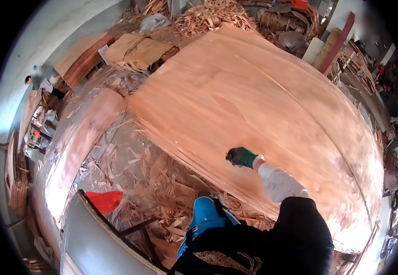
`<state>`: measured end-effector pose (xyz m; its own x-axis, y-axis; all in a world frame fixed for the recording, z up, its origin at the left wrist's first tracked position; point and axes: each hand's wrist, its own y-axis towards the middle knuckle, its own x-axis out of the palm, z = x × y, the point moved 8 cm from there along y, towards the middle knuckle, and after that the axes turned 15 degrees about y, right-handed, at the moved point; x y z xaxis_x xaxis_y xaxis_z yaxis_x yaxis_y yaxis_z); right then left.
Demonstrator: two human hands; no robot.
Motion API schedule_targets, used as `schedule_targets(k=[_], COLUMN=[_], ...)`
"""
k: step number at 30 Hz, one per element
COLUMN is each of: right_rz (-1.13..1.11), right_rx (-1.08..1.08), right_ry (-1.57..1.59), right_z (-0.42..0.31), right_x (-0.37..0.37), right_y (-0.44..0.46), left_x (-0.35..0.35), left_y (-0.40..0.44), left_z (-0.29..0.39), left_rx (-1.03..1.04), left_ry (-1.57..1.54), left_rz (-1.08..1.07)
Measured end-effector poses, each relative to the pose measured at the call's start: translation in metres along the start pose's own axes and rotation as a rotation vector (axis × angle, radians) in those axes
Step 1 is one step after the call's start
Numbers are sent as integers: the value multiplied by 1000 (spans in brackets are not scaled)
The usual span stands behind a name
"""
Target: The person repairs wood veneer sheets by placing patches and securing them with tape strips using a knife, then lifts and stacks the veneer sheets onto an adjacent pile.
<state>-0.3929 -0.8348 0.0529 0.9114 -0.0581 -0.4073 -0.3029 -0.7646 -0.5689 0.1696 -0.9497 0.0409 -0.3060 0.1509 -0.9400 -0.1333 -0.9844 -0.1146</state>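
Observation:
My right hand (241, 157), in a green and black glove with a white sleeve cover above it, is over the near part of a large stack of reddish-brown wood veneer sheets (235, 91). Its fingers look curled together; whatever they may hold is hidden against the dark glove. Whether the hand touches the top sheet I cannot tell. A long seam or crack runs along the stack's right part, and a darker patch shows near its middle. My left hand is out of view.
Veneer scraps (148, 183) litter the floor around my blue shoe (203, 211). At lower left stands a grey-topped table (98, 247) beside a red cloth-like thing (105, 201). Veneer bundles (139, 51) lie behind. Another person (45, 85) is at far left.

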Motion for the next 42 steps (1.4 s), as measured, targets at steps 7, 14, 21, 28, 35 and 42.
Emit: schedule_targets(k=[7, 14, 21, 28, 35, 42], right_rz=[317, 199, 26, 349, -29, -1026], right_rx=[-349, -218, -347, -537, -892, -1113], right_ry=[-468, -869, -786, -419, -280, -186], right_z=[-154, -229, -190, -173, -263, -258], right_x=[-130, -195, -198, -204, 17, 228], right_y=[157, 289, 347, 291, 245, 73], left_x=[5, 21, 35, 32, 23, 57], left_y=[103, 172, 207, 213, 120, -135], left_z=[43, 78, 86, 86, 47, 30], left_rx=[12, -63, -148, -182, -282, -91], left_ry=[-43, -19, -11, -67, -227, -129], left_rz=[-104, -243, -336, -392, -405, -243])
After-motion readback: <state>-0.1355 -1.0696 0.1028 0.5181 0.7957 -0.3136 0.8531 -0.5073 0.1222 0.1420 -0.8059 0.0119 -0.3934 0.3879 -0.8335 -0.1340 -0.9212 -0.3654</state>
